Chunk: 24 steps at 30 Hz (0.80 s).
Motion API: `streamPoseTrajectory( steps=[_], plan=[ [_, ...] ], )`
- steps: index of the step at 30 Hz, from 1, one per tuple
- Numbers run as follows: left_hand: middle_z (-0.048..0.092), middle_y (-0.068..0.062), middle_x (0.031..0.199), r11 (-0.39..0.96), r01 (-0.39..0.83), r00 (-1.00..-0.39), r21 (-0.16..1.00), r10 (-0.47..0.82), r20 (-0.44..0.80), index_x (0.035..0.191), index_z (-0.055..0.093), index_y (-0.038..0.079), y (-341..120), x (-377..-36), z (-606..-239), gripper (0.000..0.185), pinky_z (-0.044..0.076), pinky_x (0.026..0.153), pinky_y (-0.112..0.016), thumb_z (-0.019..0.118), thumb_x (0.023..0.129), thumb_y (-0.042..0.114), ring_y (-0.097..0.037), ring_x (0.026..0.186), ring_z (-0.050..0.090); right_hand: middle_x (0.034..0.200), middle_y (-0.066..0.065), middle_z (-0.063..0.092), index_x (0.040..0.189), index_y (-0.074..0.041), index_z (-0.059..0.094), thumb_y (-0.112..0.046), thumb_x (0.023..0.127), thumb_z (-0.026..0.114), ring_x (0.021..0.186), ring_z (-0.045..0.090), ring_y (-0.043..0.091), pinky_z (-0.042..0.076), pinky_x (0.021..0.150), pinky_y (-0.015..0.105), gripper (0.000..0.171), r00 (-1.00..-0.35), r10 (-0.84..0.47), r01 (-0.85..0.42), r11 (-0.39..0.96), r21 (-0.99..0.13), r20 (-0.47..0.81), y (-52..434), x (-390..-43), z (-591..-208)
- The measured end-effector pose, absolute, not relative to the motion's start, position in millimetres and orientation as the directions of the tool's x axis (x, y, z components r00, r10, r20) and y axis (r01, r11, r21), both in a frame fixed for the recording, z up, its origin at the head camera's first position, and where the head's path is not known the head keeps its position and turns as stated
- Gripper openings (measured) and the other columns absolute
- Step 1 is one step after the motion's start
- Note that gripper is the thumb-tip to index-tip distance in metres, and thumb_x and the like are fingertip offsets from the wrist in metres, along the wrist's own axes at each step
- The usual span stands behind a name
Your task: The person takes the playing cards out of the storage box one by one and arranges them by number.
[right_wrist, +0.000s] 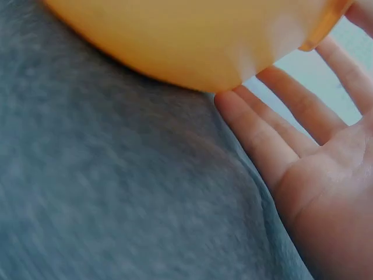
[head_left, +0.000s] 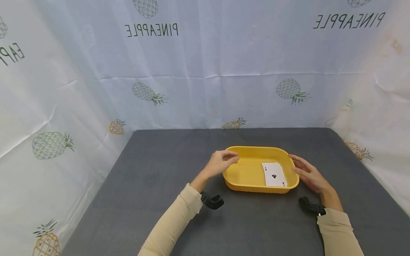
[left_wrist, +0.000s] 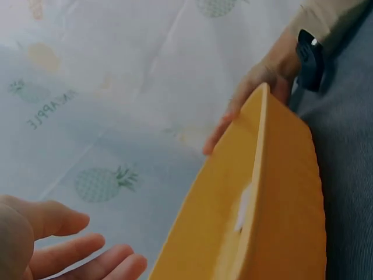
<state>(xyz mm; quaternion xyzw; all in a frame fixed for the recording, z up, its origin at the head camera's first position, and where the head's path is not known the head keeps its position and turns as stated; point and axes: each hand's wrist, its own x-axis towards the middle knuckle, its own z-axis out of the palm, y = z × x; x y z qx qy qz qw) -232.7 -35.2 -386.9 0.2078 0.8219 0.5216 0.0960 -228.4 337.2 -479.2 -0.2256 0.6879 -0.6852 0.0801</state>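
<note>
A yellow oval tray [head_left: 245,177] with low walls sits on the dark table. Inside it, toward the right end, lies a small stack of playing cards [head_left: 274,174], an ace of clubs face up on top. My left hand [head_left: 222,163] hovers at the tray's left end, thumb and fingers relaxed and apart; the left wrist view shows it holding nothing. At the opposite end is my right hand [head_left: 309,173], its long fingers fairly straight against the outer wall. In the right wrist view its fingertips [right_wrist: 230,102] touch the tray's lower side, with the thumb near the rim.
A dark grey cloth covers the table [head_left: 153,185]. White curtains [head_left: 208,53] printed with pineapples and mirrored lettering hang behind it and along both sides. Each wrist wears a black camera mount [head_left: 212,201] close above the tabletop.
</note>
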Motion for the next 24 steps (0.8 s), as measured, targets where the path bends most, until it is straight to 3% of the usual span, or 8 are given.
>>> streamPoseTrajectory(
  steps=[4,10,17,24],
  plan=[
    [0.071,-0.018,0.115,0.341,0.167,-0.897,0.925,0.443,-0.002,0.123,0.064,0.004,-23.9,-235.8,-386.6,0.033,0.056,0.095,-0.036,0.058,0.097,0.021,-0.032,0.109,0.067,0.134,-0.025,0.048,0.151,-0.009,0.028,0.001,0.099,0.043,0.118,0.053,-0.013,0.051,0.090,0.008,0.054,-0.887,-0.424,-0.200,-0.007,-0.980,0.184,328.6,-232.7,-477.1],
    [0.068,-0.023,0.118,0.258,-0.052,-0.898,0.965,0.411,-0.159,0.125,0.060,-0.003,-5.5,-242.0,-394.7,0.035,0.052,0.101,-0.045,0.056,0.097,0.017,-0.035,0.111,0.066,0.137,-0.020,0.047,0.150,-0.006,0.027,0.004,0.099,0.042,0.120,0.054,-0.010,0.051,0.091,0.010,0.053,-0.860,-0.457,-0.243,-0.027,-0.970,0.229,318.8,-240.0,-476.7],
    [0.072,-0.019,0.108,0.285,-0.207,-0.878,0.936,0.369,-0.307,0.120,0.063,-0.006,16.7,-250.4,-410.5,0.034,0.058,0.093,-0.036,0.058,0.096,0.018,-0.028,0.101,0.071,0.136,-0.022,0.048,0.146,-0.009,0.033,0.004,0.098,0.044,0.118,0.055,-0.009,0.052,0.090,0.011,0.051,-0.857,-0.470,-0.213,-0.051,-0.976,0.212,312.9,-244.3,-477.2],
    [0.073,-0.021,0.102,0.242,-0.337,-0.865,0.910,0.301,-0.400,0.116,0.063,-0.009,34.9,-253.0,-419.7,0.031,0.060,0.086,-0.034,0.059,0.092,0.010,-0.029,0.096,0.073,0.133,-0.013,0.053,0.139,-0.016,0.035,0.009,0.097,0.041,0.113,0.061,0.001,0.057,0.086,0.019,0.048,-0.827,-0.521,-0.129,-0.186,-0.974,0.209,310.1,-248.0,-482.7]
  ],
)
